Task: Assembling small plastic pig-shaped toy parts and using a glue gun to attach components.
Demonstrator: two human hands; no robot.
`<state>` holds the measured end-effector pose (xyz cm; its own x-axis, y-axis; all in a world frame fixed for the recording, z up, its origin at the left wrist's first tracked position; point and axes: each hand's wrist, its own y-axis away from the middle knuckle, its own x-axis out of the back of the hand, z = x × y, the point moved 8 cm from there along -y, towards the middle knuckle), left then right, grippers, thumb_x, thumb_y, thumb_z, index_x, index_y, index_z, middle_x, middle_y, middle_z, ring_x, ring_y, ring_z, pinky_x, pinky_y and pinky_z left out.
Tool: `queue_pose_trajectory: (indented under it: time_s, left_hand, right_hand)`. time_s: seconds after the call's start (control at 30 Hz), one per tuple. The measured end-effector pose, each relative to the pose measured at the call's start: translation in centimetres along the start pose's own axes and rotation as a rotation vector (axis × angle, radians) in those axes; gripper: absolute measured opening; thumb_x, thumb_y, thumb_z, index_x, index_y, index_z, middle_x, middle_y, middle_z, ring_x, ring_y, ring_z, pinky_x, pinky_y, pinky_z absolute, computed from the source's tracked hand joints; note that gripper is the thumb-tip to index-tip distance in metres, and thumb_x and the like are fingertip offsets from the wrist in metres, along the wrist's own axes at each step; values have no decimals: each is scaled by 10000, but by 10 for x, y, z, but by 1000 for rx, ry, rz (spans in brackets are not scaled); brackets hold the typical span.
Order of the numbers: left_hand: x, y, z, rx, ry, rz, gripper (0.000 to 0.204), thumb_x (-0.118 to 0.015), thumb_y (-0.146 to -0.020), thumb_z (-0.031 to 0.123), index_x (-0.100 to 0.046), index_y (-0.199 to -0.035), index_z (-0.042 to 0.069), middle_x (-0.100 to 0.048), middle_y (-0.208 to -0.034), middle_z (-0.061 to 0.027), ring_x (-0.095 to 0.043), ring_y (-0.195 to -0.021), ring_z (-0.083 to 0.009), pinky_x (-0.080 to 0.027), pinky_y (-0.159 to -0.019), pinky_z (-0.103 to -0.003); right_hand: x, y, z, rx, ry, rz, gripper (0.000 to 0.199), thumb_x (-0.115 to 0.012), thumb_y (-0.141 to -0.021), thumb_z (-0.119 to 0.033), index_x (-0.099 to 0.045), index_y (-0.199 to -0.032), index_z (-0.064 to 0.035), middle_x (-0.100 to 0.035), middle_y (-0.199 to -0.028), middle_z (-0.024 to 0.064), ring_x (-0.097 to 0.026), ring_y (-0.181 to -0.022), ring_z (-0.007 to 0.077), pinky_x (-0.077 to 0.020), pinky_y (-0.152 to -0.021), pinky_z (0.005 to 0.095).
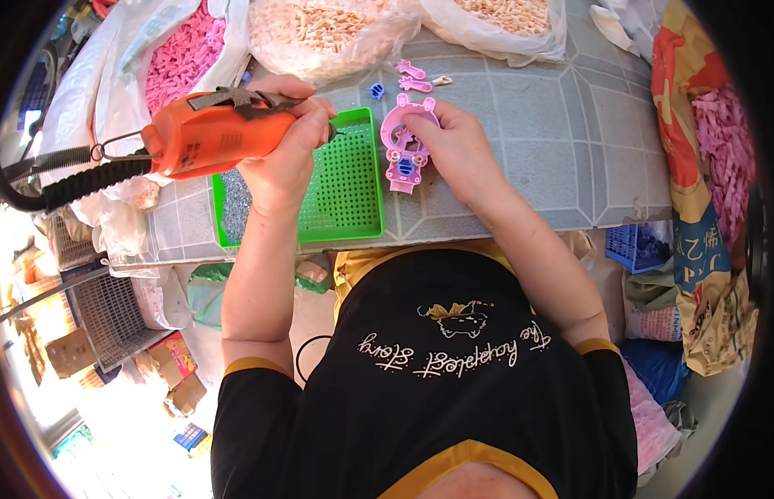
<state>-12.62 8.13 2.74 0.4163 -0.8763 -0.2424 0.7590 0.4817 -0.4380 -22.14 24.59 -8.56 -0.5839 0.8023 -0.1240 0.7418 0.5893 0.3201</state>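
Head view: left hand point(289, 141) wraps around an orange power tool point(212, 140), its tip over a green perforated tray point(379, 187). Right hand point(463, 154) pinches a pink plastic casing point(407, 154) with blue insert point(405, 169), just right of the tray; whether it touches the counter point(528, 125) is hard to tell.

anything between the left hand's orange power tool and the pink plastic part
Nothing visible stands between the orange tool and the pink part; the green perforated plastic tray has its right rim beneath the gap.
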Motion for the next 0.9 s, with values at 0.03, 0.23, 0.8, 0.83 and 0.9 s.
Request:
queue_pose_trajectory:
  time_s: [0.03, 0.23, 0.8, 0.83, 0.9]
  left_hand:
    - [-1, 1, 2, 1, 1, -2, 282, -601, -788, -130, -570, -1053, -42, -617, -728, -87, -571, -623, -154, -540, -719, -336]
    - [-20, -2, 32, -55, -127, -20, 304, -560, -788, 9, -554, -1092, -3, -503, -646, -43, -504, -607, -180, -459, -759, -417]
    - [-96, 21, 23, 49, 49, -338, 170, -610, -815, 1, -531, -962, 35, -523, -663, -80, -505, -602, -199, -448, -705, -413]
    - [-94, 19, 21, 50, 49, -338, 170, -610, -815, 1, -531, -962, 35, -523, -663, -80, -505, -602, -199, -448, -705, -413]
    - [-101, 18, 19, 58, 96, -472, 177, -630, -807, -18, -513, -927, 40, -536, -684, -90, -511, -615, -200, -467, -711, -420]
  right_hand:
    - [0, 0, 0, -2, 15, 1, 208, -620, -974, -166, -694, -1096, -15, -722, -907, 40, -667, -751, 98, -524, -641, 255]
    - [1, -2, 1, 51, 67, 17, 198, -609, -979, -169, -703, -1076, -25, -711, -854, 22, -644, -690, 82, -504, -595, 251]
    - [4, 0, -5, 180, 162, 112, 203, -616, -912, -194, -721, -943, -23, -699, -792, 190, -669, -691, 278, -506, -658, 397]
    - [5, -1, -4, 179, 161, 111, 203, -616, -912, -194, -721, -943, -23, -699, -792, 190, -669, -691, 278, -506, -658, 397]
    - [2, -3, -1, 164, 173, 48, 205, -602, -930, -164, -731, -1011, -26, -705, -832, 19, -601, -718, 65, -493, -633, 251]
